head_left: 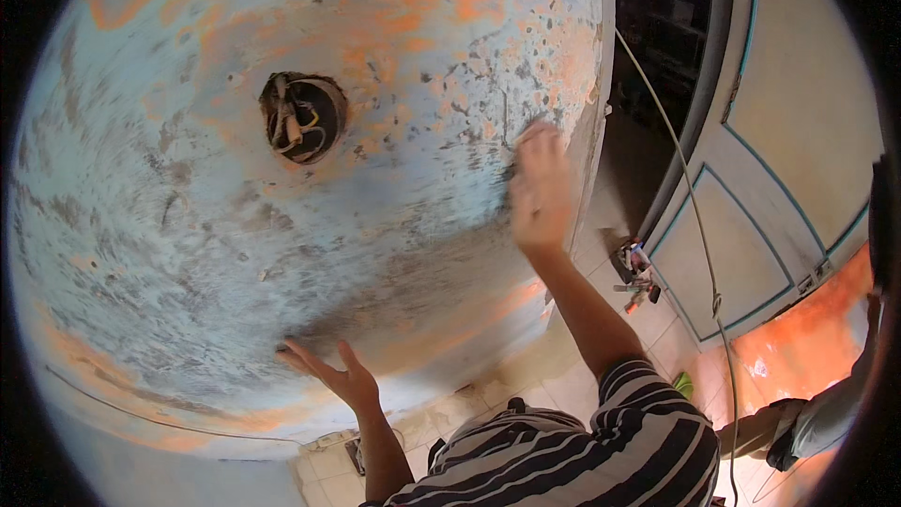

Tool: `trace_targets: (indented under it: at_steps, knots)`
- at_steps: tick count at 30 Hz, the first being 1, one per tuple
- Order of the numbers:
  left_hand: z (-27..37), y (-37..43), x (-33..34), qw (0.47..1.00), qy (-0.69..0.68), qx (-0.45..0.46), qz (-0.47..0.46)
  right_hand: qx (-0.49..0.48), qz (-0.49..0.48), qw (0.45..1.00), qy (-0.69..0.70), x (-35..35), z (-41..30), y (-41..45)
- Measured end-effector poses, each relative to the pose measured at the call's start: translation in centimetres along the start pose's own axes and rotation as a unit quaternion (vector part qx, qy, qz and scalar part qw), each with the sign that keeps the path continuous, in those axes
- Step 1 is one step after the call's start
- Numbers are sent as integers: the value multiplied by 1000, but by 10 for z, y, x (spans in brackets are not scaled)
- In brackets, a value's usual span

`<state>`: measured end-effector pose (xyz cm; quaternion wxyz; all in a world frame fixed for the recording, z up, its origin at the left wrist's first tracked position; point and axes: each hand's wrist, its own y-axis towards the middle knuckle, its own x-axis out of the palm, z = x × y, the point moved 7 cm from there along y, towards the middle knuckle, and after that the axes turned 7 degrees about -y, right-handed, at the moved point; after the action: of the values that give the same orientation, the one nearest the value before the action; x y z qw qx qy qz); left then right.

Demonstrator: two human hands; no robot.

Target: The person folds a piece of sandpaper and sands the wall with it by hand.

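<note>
In front of me is a wall point(394, 225) with worn pale-blue paint, orange patches and grey scuffs. My right hand point(540, 186) is pressed flat towards it near its right edge, blurred by motion. A dark edge shows beside the palm; whether that is a thin pad or shadow I cannot tell. Lower down, my left hand point(338, 373) has its fingers apart, the fingertips at or close to the wall. Above and between the hands, a round hole point(304, 117) in the wall holds loose electrical wires point(292, 123).
At right, a panelled door point(718, 246) with teal lines stands by a dark doorway point(654, 70). A knotted cord point(693, 190) hangs across it. Several tools point(637, 274) lie on the tiled floor point(591, 380). Another person's leg point(830, 415) is at far right. A cable point(176, 426) runs along the lower wall.
</note>
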<state>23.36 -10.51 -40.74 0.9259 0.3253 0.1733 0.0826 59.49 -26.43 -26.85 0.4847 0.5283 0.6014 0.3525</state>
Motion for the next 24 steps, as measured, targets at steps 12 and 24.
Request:
trace_targets:
  at_steps: [12,24]
  knots:
    - [2,-8,19,999,30,22,18,-56,-56,997,-14,44,-5,-107]
    - [-51,24,-63,999,-16,-21,33,99,85,991,-27,83,-70,-85]
